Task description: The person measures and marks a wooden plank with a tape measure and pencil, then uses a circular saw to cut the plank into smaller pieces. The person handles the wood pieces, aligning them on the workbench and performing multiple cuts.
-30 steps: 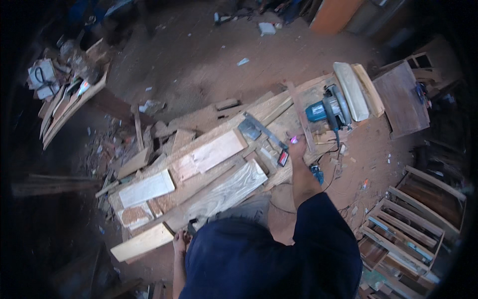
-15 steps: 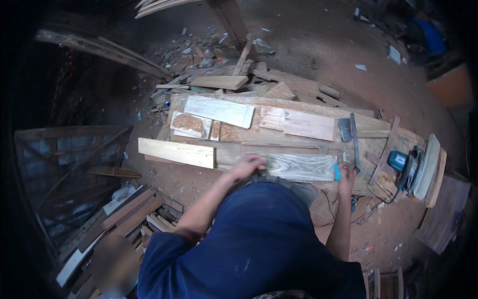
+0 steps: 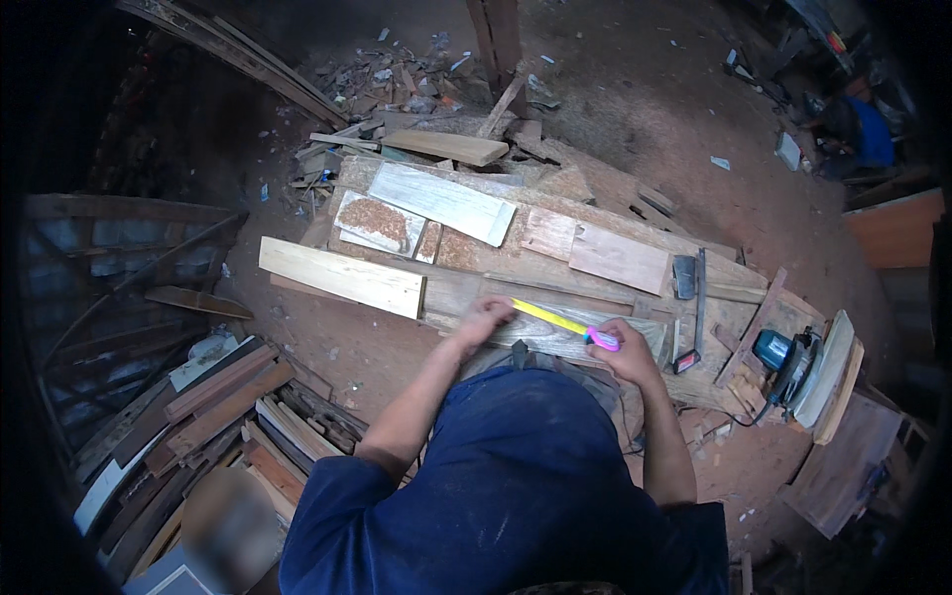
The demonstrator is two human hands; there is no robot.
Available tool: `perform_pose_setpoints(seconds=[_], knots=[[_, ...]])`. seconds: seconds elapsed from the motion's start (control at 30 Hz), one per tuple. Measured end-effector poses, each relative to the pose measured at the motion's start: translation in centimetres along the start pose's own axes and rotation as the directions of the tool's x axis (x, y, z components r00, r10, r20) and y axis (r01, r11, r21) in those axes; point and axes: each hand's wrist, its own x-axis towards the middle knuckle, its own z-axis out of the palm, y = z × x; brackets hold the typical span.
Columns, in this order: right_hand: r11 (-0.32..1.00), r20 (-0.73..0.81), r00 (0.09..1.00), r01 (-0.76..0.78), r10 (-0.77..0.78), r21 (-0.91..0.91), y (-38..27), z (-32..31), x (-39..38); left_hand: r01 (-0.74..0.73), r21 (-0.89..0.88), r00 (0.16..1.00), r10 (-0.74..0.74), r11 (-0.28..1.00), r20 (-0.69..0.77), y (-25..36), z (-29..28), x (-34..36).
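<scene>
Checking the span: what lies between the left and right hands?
A thin yellow tape-measure blade, drawn out over the grey-grained wooden board; head view.

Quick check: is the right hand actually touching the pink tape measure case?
Touching. The head view shows the right hand gripping the pink tape measure case, no gap between them, with the yellow blade running out to the left.

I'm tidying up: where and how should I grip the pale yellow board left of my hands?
Probably near its left end, coming from the left: the long, flat pale yellow board seems to jut past the workbench there, with nothing on top. Pinch both long edges rather than reach underneath, as a darker strip shows below the near edge.
</scene>
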Motion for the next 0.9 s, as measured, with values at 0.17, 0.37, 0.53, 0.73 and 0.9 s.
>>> perform_pose_setpoints(seconds=[0.17,0.37,0.53,0.73,0.9], knots=[[0.970,-0.116,0.993,-0.043,0.015,-0.239,4.2,-6.7,-0.7,0.234,0.017,0.907,-0.212,0.972,-0.364,-4.6,-6.0,0.7],[0.959,-0.177,0.984,-0.044,-0.006,-0.278,6.5,-12.0,-1.9,0.255,0.209,0.918,-0.169,0.944,-0.360,-6.5,-5.0,2.6],[0.959,-0.175,0.956,-0.257,0.235,-0.115,7.7,-14.5,-2.2,0.251,0.315,0.924,-0.130,0.915,-0.359,-9.3,-7.4,4.1],[0.981,-0.221,0.957,-0.192,0.190,0.009,9.8,-15.3,-3.7,-0.201,0.730,0.857,0.478,0.653,-0.191,-1.0,0.5,2.8],[0.991,-0.265,0.958,-0.123,0.107,-0.044,11.2,-15.6,-3.1,-0.518,0.652,0.849,0.425,0.553,0.314,6.1,10.4,3.9]])
